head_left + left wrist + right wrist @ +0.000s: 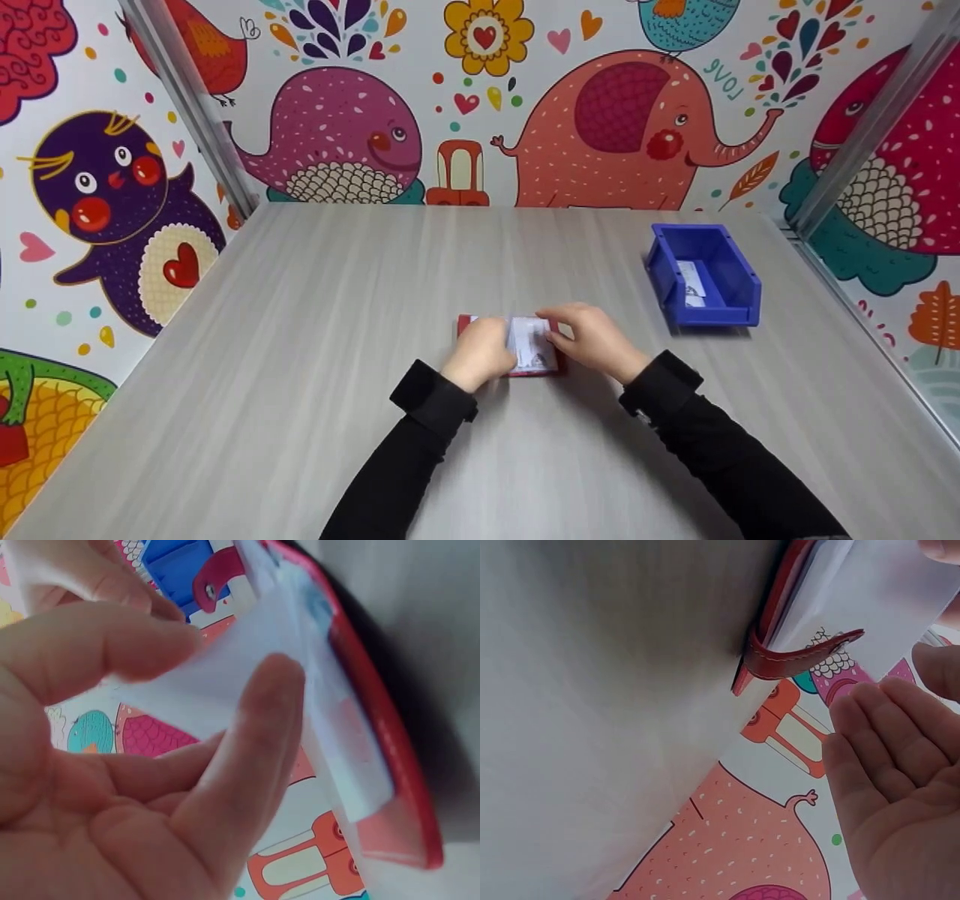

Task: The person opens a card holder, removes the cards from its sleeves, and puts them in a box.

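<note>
A red card holder (561, 360) lies opened out on the table, with translucent sleeve pages (225, 667) raised from its cover. A white printed card or paper (531, 341) shows on its right half. My left hand (484, 351) pinches a sleeve page between thumb and finger over the holder's left half. At the right edge, my right hand (596, 339) hovers with its fingers loosely bent; in the right wrist view its fingers (885, 735) hold nothing. The holder's red snap strap (795, 660) sticks out beside that hand. Most of the left half is hidden by my left hand.
A blue plastic bin (705, 277) stands on the table at the right, with white printed cards (691, 281) inside. Metal frame posts (187, 105) and walls with cartoon animals (607, 142) border the wood-grain table (337, 285).
</note>
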The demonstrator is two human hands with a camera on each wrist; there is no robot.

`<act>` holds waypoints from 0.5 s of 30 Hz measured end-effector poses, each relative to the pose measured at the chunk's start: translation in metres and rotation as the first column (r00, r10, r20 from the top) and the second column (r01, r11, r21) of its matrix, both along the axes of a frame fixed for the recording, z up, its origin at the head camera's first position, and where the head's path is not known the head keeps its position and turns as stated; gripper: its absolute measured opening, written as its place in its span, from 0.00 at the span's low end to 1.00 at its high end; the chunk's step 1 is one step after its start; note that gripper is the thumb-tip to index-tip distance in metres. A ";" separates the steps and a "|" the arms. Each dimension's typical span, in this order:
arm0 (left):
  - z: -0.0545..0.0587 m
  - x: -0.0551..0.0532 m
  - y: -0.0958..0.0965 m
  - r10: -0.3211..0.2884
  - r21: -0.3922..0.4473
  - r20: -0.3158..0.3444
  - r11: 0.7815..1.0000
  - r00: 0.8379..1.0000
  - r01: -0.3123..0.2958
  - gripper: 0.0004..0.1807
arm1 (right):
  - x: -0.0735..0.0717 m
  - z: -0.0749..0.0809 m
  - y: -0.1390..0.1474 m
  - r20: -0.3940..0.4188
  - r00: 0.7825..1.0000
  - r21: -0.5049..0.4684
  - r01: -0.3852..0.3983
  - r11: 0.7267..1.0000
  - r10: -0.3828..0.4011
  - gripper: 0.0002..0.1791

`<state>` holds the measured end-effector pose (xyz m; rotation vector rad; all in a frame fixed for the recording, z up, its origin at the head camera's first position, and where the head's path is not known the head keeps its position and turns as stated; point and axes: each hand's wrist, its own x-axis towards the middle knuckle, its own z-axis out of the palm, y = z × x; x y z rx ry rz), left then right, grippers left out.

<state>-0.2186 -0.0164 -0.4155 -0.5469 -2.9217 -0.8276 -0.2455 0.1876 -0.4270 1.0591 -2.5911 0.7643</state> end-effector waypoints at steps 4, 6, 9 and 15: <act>0.002 -0.003 -0.006 0.040 0.024 0.029 0.999 0.999 -0.041 0.07 | -0.001 -0.001 0.000 0.013 1.000 -0.003 -0.011 1.000 0.011 0.18; 0.004 -0.004 -0.009 0.067 0.041 0.059 0.997 0.996 -0.069 0.07 | -0.001 -0.002 0.000 0.014 1.000 0.000 -0.016 1.000 0.016 0.18; 0.005 -0.008 -0.014 0.103 0.055 0.089 0.993 0.991 -0.108 0.06 | -0.002 -0.002 0.000 0.018 1.000 0.008 -0.018 1.000 0.018 0.18; 0.003 -0.014 -0.022 0.147 0.085 0.118 0.984 0.982 -0.157 0.04 | -0.003 -0.003 -0.001 0.030 0.999 0.029 -0.012 1.000 0.012 0.18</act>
